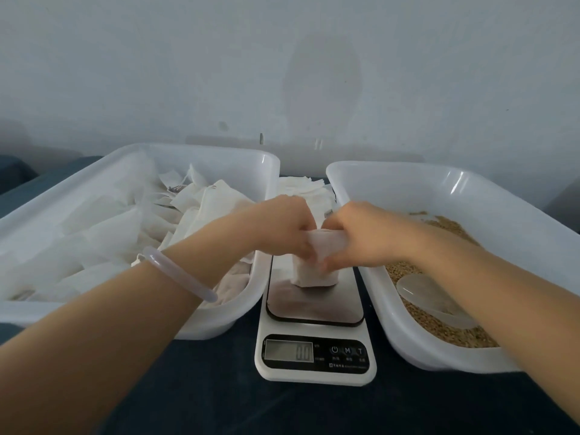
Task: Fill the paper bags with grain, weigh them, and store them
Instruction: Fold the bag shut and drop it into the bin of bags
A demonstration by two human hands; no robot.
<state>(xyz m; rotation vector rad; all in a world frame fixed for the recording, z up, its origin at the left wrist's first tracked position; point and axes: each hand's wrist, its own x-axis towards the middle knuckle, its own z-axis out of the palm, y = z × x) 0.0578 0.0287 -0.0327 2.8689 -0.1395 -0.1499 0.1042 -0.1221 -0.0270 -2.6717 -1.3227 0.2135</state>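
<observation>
I count one small paper bag (pixel 314 274), standing on the one scale (pixel 315 313). The left hand (pixel 282 227) and right hand (pixel 361 233) both pinch its folded top, fingers curled round the paper. I judge it light, soft and easy to tear or tip, so the top fold is the place to grip. There are two tubs: the left tub (pixel 31 312) holds overlapping bags beyond counting, and the right tub (pixel 408 171) holds grain (pixel 423 321) and one scoop (pixel 433 296).
</observation>
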